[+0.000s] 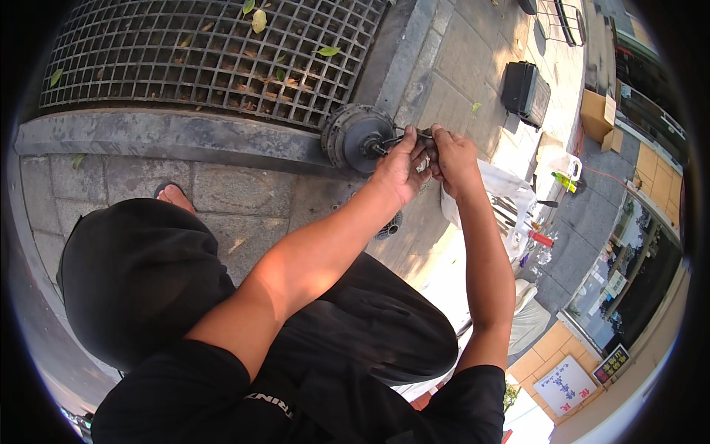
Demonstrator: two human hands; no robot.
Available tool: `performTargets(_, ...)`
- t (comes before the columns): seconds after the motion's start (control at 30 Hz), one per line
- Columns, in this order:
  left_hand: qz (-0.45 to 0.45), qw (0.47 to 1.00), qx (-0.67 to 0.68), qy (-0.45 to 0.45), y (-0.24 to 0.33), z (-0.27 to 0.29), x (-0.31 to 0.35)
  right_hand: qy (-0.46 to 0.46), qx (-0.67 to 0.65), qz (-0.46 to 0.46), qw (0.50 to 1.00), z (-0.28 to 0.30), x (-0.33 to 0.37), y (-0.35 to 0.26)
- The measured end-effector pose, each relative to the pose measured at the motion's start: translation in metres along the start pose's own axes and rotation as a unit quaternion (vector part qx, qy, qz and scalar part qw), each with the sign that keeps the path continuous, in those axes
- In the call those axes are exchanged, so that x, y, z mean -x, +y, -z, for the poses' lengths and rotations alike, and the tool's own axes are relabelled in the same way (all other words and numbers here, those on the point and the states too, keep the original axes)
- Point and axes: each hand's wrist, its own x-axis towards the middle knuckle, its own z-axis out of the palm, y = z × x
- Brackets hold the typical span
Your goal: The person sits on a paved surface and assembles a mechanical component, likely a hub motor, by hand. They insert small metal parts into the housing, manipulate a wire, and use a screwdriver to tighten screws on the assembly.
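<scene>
A round, dark grey hub motor (360,140) leans at the corner of the stone curb, its axle facing my hands. A thin dark cable seems to run from the axle to my fingers. My left hand (403,166) is beside the axle, thumb raised and fingers curled on this cable. Close against it, my right hand (455,157) is closed, thumb and fingers pinching the same dark piece. The fingers hide most of what lies between them. Below my left forearm, a dark toothed part (389,225) on the pavement is partly covered.
A metal grating (222,55) with fallen leaves lies inside the curb (177,135). To the right are a white sheet (481,174) with several tools, a red-handled tool (541,239), a yellow-green bottle (566,182), a black box (526,92) and a cardboard box (596,112).
</scene>
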Motion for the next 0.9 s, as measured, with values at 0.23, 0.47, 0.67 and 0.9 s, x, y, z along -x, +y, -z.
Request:
performTargets(0.23, -0.009, 1.0, -0.004, -0.014, -0.001, -0.005, 0.01, 0.062, 0.232, 0.133, 0.961, 0.005, 0.021, 0.002)
performTargets(0.47, -0.002, 1.0, 0.001, 0.018, -0.004, -0.002, 0.001, 0.046, 0.359, 0.222, 0.905, 0.009, 0.038, -0.022)
performTargets(0.67, 0.016, 1.0, 0.007, 0.01, 0.001, -0.006, 0.001, 0.062, 0.447, 0.34, 0.825, 0.014, 0.031, -0.022)
performTargets(0.9, 0.011, 0.998, 0.035, -0.041, -0.004, 0.008, -0.008, 0.038, 0.255, 0.193, 0.947, -0.009, 0.011, 0.01)
